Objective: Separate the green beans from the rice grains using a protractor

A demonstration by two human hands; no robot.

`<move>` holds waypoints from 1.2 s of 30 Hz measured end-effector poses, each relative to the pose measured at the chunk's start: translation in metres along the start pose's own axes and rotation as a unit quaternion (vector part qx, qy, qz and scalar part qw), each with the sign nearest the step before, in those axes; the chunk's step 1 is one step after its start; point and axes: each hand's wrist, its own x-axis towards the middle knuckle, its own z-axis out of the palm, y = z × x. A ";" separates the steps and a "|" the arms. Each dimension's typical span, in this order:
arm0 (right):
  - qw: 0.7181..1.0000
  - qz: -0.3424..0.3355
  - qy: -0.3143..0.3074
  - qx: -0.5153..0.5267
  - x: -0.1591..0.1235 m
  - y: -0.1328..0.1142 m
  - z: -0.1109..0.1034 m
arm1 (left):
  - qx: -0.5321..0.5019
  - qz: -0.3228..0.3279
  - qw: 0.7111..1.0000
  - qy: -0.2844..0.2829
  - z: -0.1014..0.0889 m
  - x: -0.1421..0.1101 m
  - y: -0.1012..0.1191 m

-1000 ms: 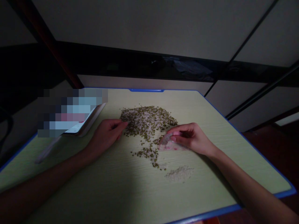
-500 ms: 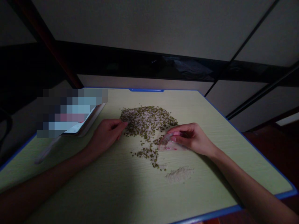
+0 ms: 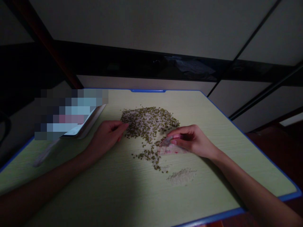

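Note:
A heap of green beans mixed with pale grains (image 3: 149, 121) lies on a light green table with a blue rim (image 3: 113, 189). My left hand (image 3: 106, 137) rests on the table at the heap's left edge, fingers loosely curled, fingertips touching the beans. My right hand (image 3: 193, 140) pinches a small clear plastic piece with pink print (image 3: 169, 146), which lies flat at the heap's lower right. A smaller trail of beans (image 3: 150, 156) spreads between the two hands. A separate little patch of pale grains (image 3: 181, 176) lies nearer to me.
A book or tablet (image 3: 79, 124), partly blurred out, lies at the table's left. A pale pen-like stick (image 3: 44, 154) lies in front of it. The room is dark; wall panels and dark beams rise behind the table.
Hardly anything differs: my right hand with the plastic piece has edged slightly left toward the beans. My left hand stays put.

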 end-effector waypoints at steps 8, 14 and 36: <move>0.999 -0.006 -0.028 -0.020 -0.003 -0.006 -0.004 | 0.001 -0.001 1.000 0.001 0.000 0.000 0.001; 0.998 -0.010 -0.046 -0.034 -0.004 -0.006 -0.004 | -0.002 -0.004 1.000 -0.002 0.000 0.000 0.000; 0.999 -0.016 -0.048 -0.008 -0.005 -0.005 0.000 | -0.009 -0.005 1.000 -0.001 0.000 -0.001 0.005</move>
